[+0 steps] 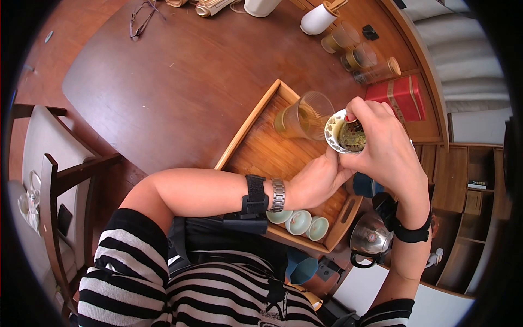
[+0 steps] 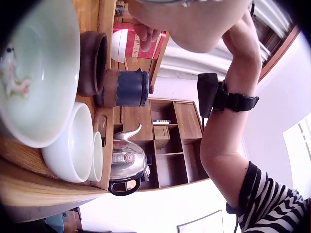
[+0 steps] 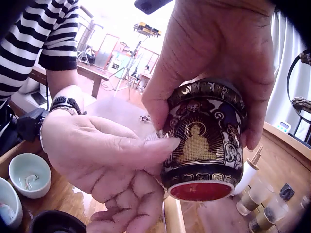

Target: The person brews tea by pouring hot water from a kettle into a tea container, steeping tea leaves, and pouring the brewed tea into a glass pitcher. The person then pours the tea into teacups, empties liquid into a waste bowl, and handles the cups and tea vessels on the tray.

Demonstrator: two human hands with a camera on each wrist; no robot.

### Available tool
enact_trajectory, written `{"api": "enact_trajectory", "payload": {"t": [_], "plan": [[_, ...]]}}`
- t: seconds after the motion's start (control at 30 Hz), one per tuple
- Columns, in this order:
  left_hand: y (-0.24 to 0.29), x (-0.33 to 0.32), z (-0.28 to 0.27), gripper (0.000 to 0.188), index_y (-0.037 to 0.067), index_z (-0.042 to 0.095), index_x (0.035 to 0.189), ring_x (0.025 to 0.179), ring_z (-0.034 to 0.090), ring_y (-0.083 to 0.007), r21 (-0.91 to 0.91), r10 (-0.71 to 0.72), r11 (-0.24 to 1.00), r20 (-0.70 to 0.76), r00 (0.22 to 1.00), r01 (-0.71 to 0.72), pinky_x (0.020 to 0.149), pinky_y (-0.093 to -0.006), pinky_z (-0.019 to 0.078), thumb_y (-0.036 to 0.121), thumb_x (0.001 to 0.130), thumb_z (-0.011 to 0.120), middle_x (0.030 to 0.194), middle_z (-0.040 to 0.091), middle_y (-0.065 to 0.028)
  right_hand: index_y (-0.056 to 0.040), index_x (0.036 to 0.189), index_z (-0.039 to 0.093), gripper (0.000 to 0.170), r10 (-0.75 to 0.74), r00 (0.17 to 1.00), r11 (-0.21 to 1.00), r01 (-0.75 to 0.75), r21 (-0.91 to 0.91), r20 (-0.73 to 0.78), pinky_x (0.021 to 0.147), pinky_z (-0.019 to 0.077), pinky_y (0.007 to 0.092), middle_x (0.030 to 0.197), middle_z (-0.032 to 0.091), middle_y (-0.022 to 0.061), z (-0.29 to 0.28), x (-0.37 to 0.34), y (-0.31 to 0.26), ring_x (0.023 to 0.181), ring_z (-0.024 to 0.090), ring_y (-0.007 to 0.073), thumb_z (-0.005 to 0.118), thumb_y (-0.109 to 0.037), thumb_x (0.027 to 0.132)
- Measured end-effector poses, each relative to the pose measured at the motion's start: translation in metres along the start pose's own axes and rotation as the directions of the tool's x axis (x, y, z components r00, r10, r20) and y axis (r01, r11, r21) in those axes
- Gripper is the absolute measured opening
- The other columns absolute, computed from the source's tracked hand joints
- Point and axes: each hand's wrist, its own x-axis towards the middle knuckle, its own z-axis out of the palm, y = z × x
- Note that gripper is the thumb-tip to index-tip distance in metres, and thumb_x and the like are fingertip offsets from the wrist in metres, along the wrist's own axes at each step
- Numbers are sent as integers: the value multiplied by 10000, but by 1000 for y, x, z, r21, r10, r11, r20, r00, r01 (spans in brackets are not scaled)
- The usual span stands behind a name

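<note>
My right hand [image 1: 384,139] grips the rim end of a dark ornate cup [image 3: 201,138] from above; its gold figure and red underside show in the right wrist view. The cup is tilted. My left hand [image 3: 107,162] has its thumb against the cup's side, with its other fingers loosely bent below. In the head view a pale patterned rim [image 1: 332,131] surrounds a greenish interior between the hands and the glass pitcher [image 1: 308,117]. Whether that rim belongs to the dark cup, I cannot tell.
Pale green cups [image 1: 298,222] sit at the near side of the wooden tray [image 1: 248,128]. A steel kettle [image 1: 371,237] stands beyond its right edge, near a blue container [image 2: 130,88]. Further off are tall glasses [image 1: 359,56] and a red box [image 1: 404,98].
</note>
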Motion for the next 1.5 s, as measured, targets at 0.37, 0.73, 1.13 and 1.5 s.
{"api": "enact_trajectory", "payload": {"t": [0.37, 0.73, 1.13, 1.5], "plan": [[-4, 1, 2, 192, -5, 552, 974, 908, 542, -380, -52, 12, 999, 11, 1000, -11, 785, -384, 447, 158, 894, 492, 944, 589, -212, -29, 913, 480, 456, -21, 998, 995, 27, -94, 67, 692, 473, 429, 790, 529, 199, -3, 8, -7, 832, 521, 364, 710, -110, 528], [1, 2, 0, 268, -45, 553, 924, 832, 551, -395, -41, 111, 993, 2, 994, -111, 710, -404, 459, 209, 905, 471, 847, 589, -242, -21, 865, 462, 442, -21, 991, 983, 44, -176, 129, 661, 451, 425, 756, 499, 184, -4, 15, -14, 791, 503, 362, 670, -56, 477], [-2, 3, 0, 250, -24, 537, 990, 850, 549, -384, -20, 147, 989, 19, 989, -146, 737, -394, 455, 202, 907, 470, 878, 590, -225, -22, 843, 467, 417, -89, 986, 948, 128, -293, 144, 609, 480, 422, 751, 499, 199, 0, 24, -21, 785, 522, 368, 685, -69, 491], [-6, 7, 2, 499, -119, 307, 1170, 821, 578, -382, -32, 121, 992, -49, 991, -122, 722, -388, 467, 229, 883, 520, 855, 582, -234, -29, 886, 469, 411, -64, 993, 998, 65, 8, -94, 672, 472, 365, 823, 537, 165, 1, 0, 8, 847, 536, 302, 697, -72, 546]]}}
